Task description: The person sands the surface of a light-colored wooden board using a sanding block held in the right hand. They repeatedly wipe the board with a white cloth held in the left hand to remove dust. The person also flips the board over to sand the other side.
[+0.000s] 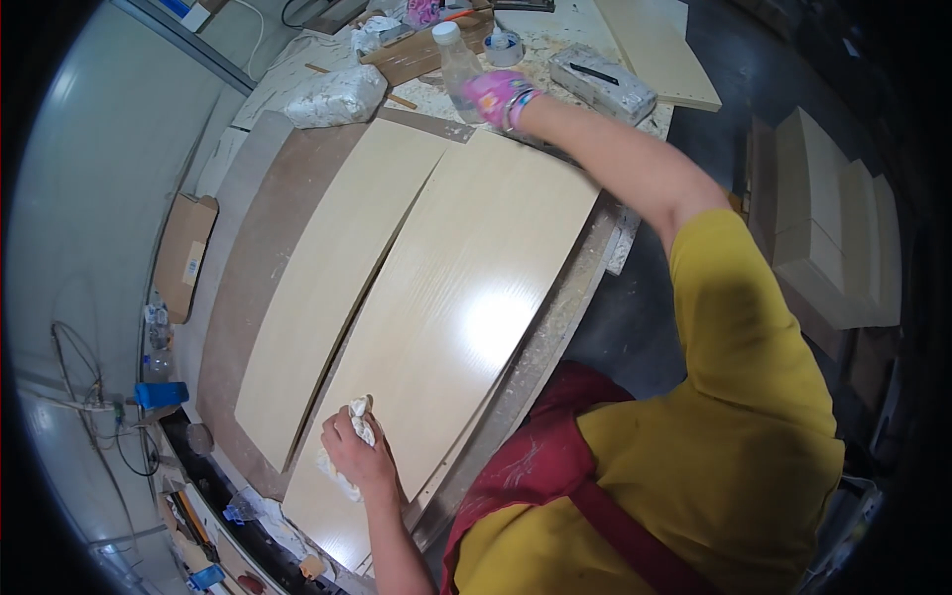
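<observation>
The clear bottle with the white cap (459,71) is standing on the worktop (563,24) just beyond the far end of the wide pale panel (466,258), and the right hand (499,97), in a pink patterned glove, is the nearer one by far: it is meeting the bottle from its right side, with the arm stretching out over the panel's far right corner. The bottle's long axis is running roughly upright, tipping a little toward the left at the cap in this bent view. The glove is covering part of the bottle's lower body and seems to be touching it, but how far the fingers are closing around it I cannot tell. Well apart, at the panel's near end, the bare left hand (359,454) is bunching a crumpled white cloth (361,418) beneath its curled fingers and resting it on the panel's surface, near the left edge. The panel's long axis is running between the two hands, from the near left up to the far right, with a narrower pale panel (337,268) lying alongside on its left, a dark gap separating them.
</observation>
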Demonstrator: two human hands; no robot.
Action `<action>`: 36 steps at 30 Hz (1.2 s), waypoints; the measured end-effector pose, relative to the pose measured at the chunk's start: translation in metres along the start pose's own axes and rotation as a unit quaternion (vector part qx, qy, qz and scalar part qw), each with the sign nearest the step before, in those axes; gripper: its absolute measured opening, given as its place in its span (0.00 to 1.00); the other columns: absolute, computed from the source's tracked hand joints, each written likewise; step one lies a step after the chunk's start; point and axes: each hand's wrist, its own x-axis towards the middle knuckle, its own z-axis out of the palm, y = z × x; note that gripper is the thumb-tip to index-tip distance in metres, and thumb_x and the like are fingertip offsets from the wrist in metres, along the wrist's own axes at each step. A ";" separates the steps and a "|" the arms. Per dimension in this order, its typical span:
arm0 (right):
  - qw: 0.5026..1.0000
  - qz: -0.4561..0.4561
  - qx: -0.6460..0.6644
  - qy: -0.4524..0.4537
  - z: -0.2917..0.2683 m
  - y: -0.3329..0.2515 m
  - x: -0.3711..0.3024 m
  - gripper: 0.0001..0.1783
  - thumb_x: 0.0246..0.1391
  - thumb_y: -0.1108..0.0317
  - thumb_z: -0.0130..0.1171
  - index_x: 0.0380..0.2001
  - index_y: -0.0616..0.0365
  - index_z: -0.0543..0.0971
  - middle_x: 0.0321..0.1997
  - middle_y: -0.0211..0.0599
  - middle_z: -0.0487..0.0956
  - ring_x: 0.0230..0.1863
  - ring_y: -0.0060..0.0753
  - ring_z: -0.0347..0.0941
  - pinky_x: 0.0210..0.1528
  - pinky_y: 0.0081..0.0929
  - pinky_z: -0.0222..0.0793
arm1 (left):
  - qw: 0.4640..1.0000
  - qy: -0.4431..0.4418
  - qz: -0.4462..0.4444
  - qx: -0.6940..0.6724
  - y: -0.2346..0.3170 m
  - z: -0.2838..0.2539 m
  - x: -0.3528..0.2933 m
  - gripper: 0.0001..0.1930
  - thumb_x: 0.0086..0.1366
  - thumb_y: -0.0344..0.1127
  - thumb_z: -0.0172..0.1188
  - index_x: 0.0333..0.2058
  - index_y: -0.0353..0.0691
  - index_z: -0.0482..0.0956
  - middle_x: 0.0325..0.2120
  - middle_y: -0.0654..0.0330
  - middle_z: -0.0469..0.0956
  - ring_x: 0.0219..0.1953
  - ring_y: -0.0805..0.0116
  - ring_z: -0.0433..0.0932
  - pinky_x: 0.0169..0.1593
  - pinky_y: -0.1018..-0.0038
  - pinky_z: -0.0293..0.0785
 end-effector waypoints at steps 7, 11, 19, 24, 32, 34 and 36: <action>0.827 0.125 0.547 0.038 -0.033 0.000 -0.061 0.32 0.56 0.49 0.59 0.57 0.57 0.70 0.53 0.35 0.75 0.50 0.30 0.71 0.54 0.34 0.67 | 0.998 0.021 -0.023 -0.047 -0.009 0.007 0.004 0.16 0.51 0.29 0.63 0.40 0.35 0.77 0.37 0.45 0.74 0.41 0.45 0.73 0.46 0.56 0.69; 0.909 -0.073 0.383 0.147 -0.002 -0.053 -0.128 0.30 0.45 0.81 0.62 0.56 0.60 0.73 0.61 0.46 0.71 0.62 0.41 0.66 0.63 0.34 0.62 | 0.991 -0.008 0.036 -0.126 0.021 0.012 0.005 0.14 0.53 0.35 0.64 0.37 0.37 0.78 0.39 0.48 0.77 0.42 0.48 0.74 0.47 0.59 0.69; 0.530 0.072 0.845 -0.001 0.048 -0.058 -0.160 0.25 0.65 0.65 0.48 0.62 0.64 0.63 0.60 0.38 0.70 0.61 0.31 0.65 0.64 0.29 0.59 | 0.993 0.003 -0.027 -0.112 0.000 -0.025 -0.038 0.15 0.54 0.44 0.66 0.38 0.45 0.78 0.40 0.56 0.75 0.44 0.54 0.74 0.45 0.62 0.71; 0.561 0.128 0.817 0.027 0.043 -0.053 -0.156 0.24 0.64 0.66 0.47 0.61 0.64 0.64 0.61 0.39 0.69 0.60 0.31 0.67 0.63 0.29 0.61 | 0.992 0.070 -0.104 -0.032 -0.102 -0.054 -0.108 0.17 0.53 0.37 0.65 0.41 0.36 0.77 0.39 0.49 0.77 0.44 0.49 0.75 0.48 0.57 0.70; 0.586 0.124 0.800 0.037 0.055 -0.027 -0.159 0.26 0.61 0.64 0.49 0.61 0.61 0.65 0.58 0.38 0.72 0.56 0.31 0.70 0.52 0.29 0.68 | 0.906 0.195 -0.362 -0.099 -0.200 -0.134 -0.136 0.16 0.65 0.39 0.58 0.45 0.33 0.75 0.40 0.49 0.77 0.44 0.54 0.76 0.50 0.64 0.69; 0.603 0.133 0.785 0.040 0.047 -0.037 -0.154 0.25 0.62 0.66 0.49 0.61 0.58 0.66 0.58 0.38 0.72 0.55 0.30 0.70 0.51 0.30 0.69 | 0.948 0.146 -0.253 -0.124 -0.166 -0.102 -0.116 0.17 0.61 0.37 0.61 0.47 0.35 0.75 0.41 0.50 0.76 0.46 0.52 0.75 0.51 0.65 0.69; 0.600 0.119 0.791 0.013 0.041 -0.039 -0.153 0.23 0.62 0.66 0.49 0.60 0.57 0.67 0.59 0.36 0.72 0.56 0.29 0.69 0.51 0.30 0.69 | 0.998 0.028 -0.041 -0.032 -0.138 -0.077 -0.099 0.21 0.57 0.38 0.63 0.49 0.39 0.75 0.45 0.50 0.75 0.50 0.49 0.73 0.54 0.63 0.68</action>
